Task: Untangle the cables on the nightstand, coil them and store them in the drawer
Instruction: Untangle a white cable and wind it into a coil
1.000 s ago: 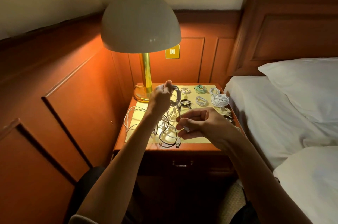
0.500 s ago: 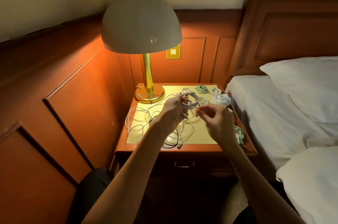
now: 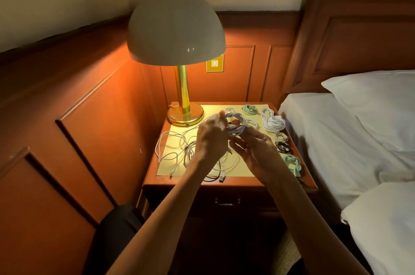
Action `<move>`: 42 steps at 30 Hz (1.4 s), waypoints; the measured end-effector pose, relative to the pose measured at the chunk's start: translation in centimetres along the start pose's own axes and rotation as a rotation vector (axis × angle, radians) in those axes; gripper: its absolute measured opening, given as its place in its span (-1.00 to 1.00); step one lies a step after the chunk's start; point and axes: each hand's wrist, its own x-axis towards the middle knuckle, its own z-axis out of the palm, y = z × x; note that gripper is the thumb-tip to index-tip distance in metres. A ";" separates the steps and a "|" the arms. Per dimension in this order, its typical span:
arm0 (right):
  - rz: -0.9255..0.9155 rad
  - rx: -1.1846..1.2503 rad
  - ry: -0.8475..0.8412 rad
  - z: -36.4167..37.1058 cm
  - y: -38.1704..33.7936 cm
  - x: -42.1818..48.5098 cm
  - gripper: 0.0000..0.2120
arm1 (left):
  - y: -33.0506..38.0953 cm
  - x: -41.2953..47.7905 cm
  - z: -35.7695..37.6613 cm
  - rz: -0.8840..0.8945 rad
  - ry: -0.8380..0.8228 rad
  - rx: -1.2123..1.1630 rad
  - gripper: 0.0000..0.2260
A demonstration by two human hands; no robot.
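Observation:
Above the nightstand (image 3: 229,184) my left hand (image 3: 211,137) grips a coiled white cable (image 3: 235,126). My right hand (image 3: 256,151) holds the same coil from below and right, fingers curled round its loops. A tangle of loose white cables (image 3: 179,151) lies on the yellow mat (image 3: 179,130) under my left hand, one USB plug (image 3: 222,178) at the front edge. Finished coils lie along the back and right: a green coil (image 3: 248,109), a large white coil (image 3: 274,123), a black coil (image 3: 283,147), a second green coil (image 3: 292,163). The drawer (image 3: 226,201) below is closed.
A brass lamp (image 3: 185,115) with a big dome shade stands at the nightstand's back left. Wood panelling runs along the left and behind. A bed (image 3: 336,139) with white pillows borders the right side. A light switch plate (image 3: 215,63) is on the back wall.
Both hands have come together at the middle of the nightstand. The cable in my left hand has gone from a hanging strand to a wound coil, and my right hand now holds it too.

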 end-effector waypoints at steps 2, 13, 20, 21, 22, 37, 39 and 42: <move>0.030 0.030 -0.056 0.0 -0.2 -0.1 -0.63 | -0.3 0.2 0.1 0.061 0.065 0.022 -0.60; 0.057 -0.191 0.149 1.3 -1.4 0.3 -0.81 | -0.8 1.3 -0.7 -0.098 -0.245 -0.409 -0.67; 0.139 -0.596 0.105 0.7 -2.6 0.4 -0.56 | -0.5 1.1 -0.7 0.118 -0.291 0.019 -0.55; 0.150 -0.592 0.146 0.6 -2.4 0.6 -0.49 | -1.1 1.2 -0.2 0.174 -0.204 0.133 -0.54; 0.158 -0.594 0.168 0.5 -2.2 0.7 -0.49 | -1.6 1.2 0.3 0.208 -0.116 0.239 -0.52; 0.051 -1.401 0.137 1.4 0.2 0.5 -0.72 | -2.8 2.2 2.5 -0.062 0.014 0.101 -0.51; -0.046 -1.447 0.206 1.7 1.3 0.0 -0.71 | -3.1 2.4 2.9 -0.090 -0.004 0.063 -0.53; -0.095 -1.469 0.208 2.0 2.2 -0.6 -0.70 | -3.3 3.0 3.3 -0.170 -0.025 -0.022 -0.52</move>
